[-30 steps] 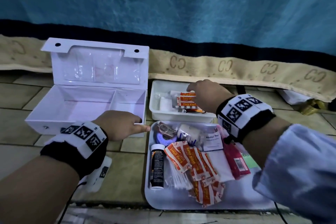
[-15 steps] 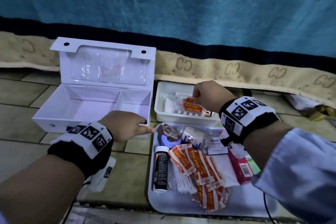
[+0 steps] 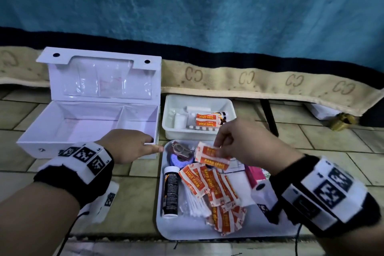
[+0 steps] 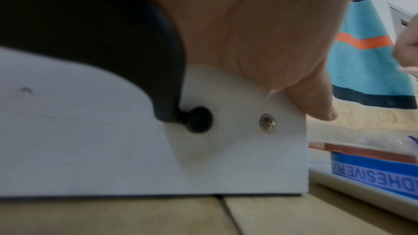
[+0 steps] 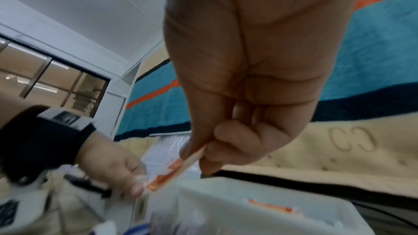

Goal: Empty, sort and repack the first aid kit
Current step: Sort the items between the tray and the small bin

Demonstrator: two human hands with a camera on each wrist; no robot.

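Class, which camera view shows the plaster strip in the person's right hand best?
The head view: the plaster strip, pinched by the right hand, faces the camera, print readable. The right wrist view shows it edge-on and blurred; the left wrist view gives no clear sight of it.

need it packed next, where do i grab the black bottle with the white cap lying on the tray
Grip the black cylindrical bottle with the white cap round its middle, coming from straight above. It lies flat along the left rim of the white plastic tray, cap at the far end, bagged cotton swabs close on its right, so only its top is free.
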